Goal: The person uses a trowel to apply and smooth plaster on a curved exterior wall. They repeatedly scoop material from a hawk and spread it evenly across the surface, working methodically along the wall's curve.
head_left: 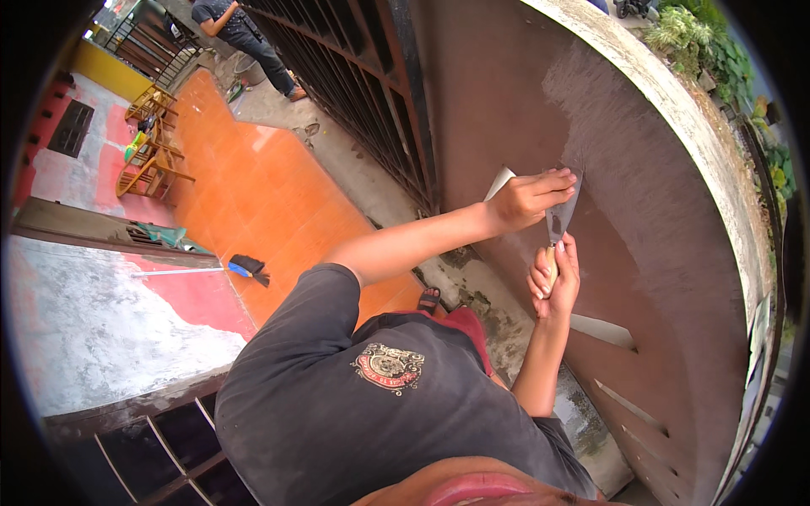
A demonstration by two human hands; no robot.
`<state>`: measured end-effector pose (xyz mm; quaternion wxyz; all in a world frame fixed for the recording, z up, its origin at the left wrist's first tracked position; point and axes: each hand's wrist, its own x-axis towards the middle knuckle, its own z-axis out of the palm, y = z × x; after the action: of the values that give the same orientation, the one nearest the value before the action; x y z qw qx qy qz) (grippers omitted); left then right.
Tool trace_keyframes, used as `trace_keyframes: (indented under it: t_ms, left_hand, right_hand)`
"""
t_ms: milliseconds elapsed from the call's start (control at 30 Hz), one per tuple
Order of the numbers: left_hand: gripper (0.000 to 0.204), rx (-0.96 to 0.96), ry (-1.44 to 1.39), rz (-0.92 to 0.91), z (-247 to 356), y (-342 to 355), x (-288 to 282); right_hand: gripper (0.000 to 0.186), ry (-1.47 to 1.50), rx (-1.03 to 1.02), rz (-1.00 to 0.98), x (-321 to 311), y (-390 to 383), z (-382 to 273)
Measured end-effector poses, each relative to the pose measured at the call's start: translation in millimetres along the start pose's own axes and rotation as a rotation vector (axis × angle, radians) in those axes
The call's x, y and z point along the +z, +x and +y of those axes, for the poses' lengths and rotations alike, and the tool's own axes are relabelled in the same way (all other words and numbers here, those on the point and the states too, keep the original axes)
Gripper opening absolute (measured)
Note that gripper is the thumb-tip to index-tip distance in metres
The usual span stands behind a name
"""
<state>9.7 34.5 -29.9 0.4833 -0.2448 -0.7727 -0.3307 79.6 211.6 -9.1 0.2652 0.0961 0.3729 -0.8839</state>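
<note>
My right hand [553, 287] is wrapped round the pale handle of a metal putty knife [558, 215], held blade-up against a brown painted wall [629, 261]. My left hand [527, 198] has its bent fingers closed on the upper part of that blade, hiding some of it. A lighter, roughened grey-brown patch spreads over the wall beyond the blade. A pale gap in the wall shows just behind my left hand.
A dark metal gate [354, 76] adjoins the wall, with another person [257, 55] beyond it. Left of me are orange tiles [278, 202], wooden chairs [148, 169], and a blue-headed broom [247, 267] by a pink-and-white wall. Plants [683, 42] grow past the wall's top.
</note>
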Motion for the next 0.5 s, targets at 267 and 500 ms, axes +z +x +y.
trace_keyframes:
  t_ms: [267,500]
  left_hand:
    - [0.035,-0.032,-0.024,0.024,12,-3,12]
    - [0.034,-0.070,0.096,0.071,15,-1,19]
  right_hand:
    - [0.022,-0.075,0.022,-0.146,-15,-5,-13]
    - [0.021,-0.057,0.065,-0.223,-24,1,-21]
